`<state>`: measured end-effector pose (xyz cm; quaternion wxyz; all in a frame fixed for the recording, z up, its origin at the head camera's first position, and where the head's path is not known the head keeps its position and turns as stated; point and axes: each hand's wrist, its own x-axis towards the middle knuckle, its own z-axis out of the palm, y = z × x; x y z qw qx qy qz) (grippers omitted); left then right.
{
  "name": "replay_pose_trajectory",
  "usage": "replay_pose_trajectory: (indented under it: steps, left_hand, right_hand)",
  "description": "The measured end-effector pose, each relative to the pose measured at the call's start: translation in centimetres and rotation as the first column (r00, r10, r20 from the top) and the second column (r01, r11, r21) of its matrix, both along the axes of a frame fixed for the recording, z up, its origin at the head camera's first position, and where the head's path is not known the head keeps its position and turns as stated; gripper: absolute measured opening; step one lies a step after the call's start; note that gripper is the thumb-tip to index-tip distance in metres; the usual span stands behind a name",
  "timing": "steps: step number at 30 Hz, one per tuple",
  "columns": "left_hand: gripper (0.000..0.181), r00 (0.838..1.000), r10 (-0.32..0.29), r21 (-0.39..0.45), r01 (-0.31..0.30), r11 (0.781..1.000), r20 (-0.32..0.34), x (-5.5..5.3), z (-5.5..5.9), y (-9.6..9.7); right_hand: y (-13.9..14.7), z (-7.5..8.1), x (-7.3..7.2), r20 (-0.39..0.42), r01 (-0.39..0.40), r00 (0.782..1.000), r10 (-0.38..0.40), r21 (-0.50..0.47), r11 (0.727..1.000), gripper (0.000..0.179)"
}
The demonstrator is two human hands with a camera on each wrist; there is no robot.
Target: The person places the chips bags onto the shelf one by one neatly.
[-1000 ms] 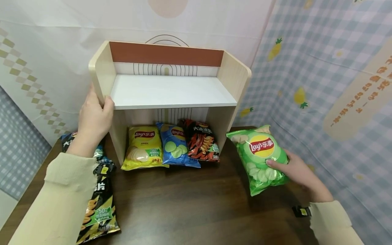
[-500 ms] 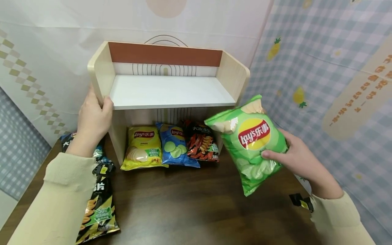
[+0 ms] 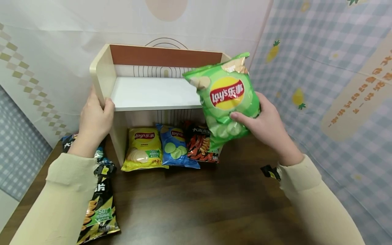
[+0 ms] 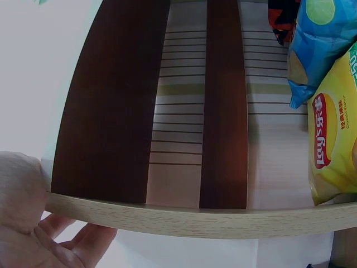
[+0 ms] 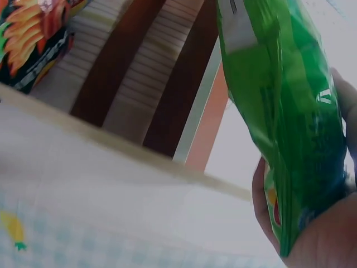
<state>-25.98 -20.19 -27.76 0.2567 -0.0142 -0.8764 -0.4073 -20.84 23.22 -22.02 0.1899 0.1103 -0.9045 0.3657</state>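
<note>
To the left of the shelf (image 3: 153, 92), a black-and-gold bag (image 3: 101, 211) lay on the table (image 3: 183, 207). Your left hand (image 3: 95, 117) gripped the shelf's left side panel. In the shelf's lower compartment sat a yellow bag (image 3: 144, 149), a blue bag (image 3: 176, 146) and a red-and-black bag (image 3: 198, 144). Before the shelf's right end, the green bag (image 3: 225, 102) was raised, held in your right hand (image 3: 265, 124), thumb on its front.
</note>
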Motion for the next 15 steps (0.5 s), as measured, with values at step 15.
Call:
replay_pose_trajectory:
  steps: [15]
  left_hand:
    - [0.059,1.000,0.016,-0.012,-0.016,1.000,-0.016,0.2,0.1,0.0]
  right_hand:
    - [-5.1,2.2,-6.3,-0.012,0.040,0.999,-0.041,-0.095,0.995,0.088]
